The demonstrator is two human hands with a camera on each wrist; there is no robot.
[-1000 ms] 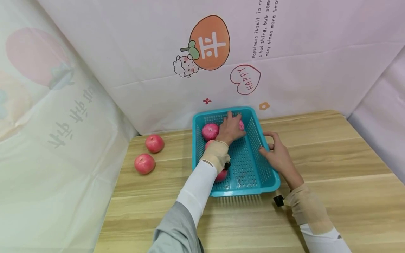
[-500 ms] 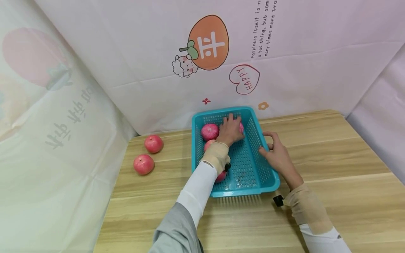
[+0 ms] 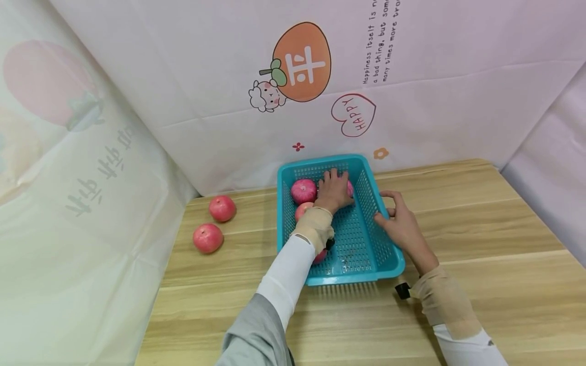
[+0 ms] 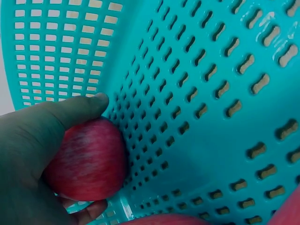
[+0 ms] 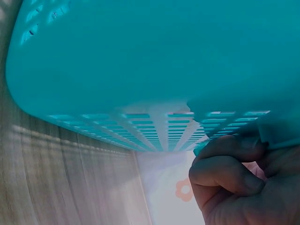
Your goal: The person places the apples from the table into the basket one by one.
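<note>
In the head view a blue-green perforated plastic basket (image 3: 354, 277) stands on the wooden table. My left hand (image 3: 333, 192) reaches into its far part, fingers curved around a red apple (image 4: 91, 161). In the left wrist view the thumb lies over the top of this apple, close to the basket's inner wall, with fingertips beneath. My right hand (image 3: 403, 226) grips the right rim, its fingers bent in the right wrist view. Beside the left hand lie a dark pink apple (image 3: 303, 191) and a lighter one (image 3: 303, 210). Another apple (image 3: 319, 255) is partly hidden under my left forearm.
Two more apples, one farther back (image 3: 222, 208) and one nearer (image 3: 208, 238), lie on the table (image 3: 220, 300) left of the basket. A white printed cloth (image 3: 220, 91) hangs behind the table and along its sides. The basket's far end stands near the cloth.
My left hand has come slightly toward me and lower over the apple, its fingers drawing in. The right hand and the basket have stayed in place.
</note>
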